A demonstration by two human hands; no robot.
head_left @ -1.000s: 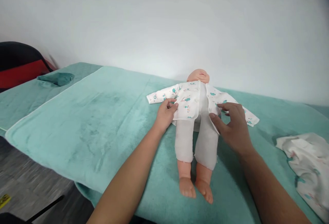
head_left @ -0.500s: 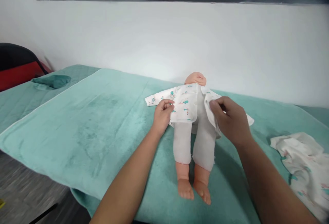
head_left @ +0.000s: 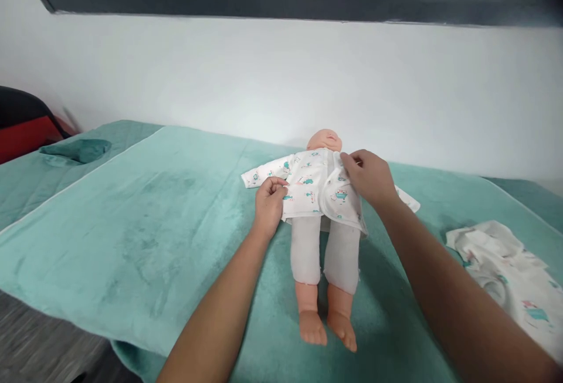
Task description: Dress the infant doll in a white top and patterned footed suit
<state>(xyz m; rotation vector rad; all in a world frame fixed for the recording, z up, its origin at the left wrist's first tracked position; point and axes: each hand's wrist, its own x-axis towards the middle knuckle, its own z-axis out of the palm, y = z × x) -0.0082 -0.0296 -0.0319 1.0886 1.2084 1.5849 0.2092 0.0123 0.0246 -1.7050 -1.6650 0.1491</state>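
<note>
A baby doll (head_left: 326,138) lies on its back, its bare feet toward me. It wears a white printed baby jacket (head_left: 303,189), and both front panels now lie over its chest, their edges meeting near the middle. My left hand (head_left: 270,201) pinches the jacket's side edge at the doll's waist. Up by the chest, my right hand (head_left: 372,176) has thumb and fingers closed on the other front panel. That hand hides part of the sleeve, whose cuff shows beyond it. White cloth covers the doll's legs.
The doll rests on a green padded cover (head_left: 176,213). A crumpled white printed garment (head_left: 510,277) lies at the right. A small green cloth piece (head_left: 77,151) sits far left, near a red and black object (head_left: 26,131). A white wall (head_left: 264,78) stands behind.
My right hand has moved up and inward, laying the jacket's right-side panel over the doll's body. My left hand keeps its pinch at the other side. The view has tilted up slightly.
</note>
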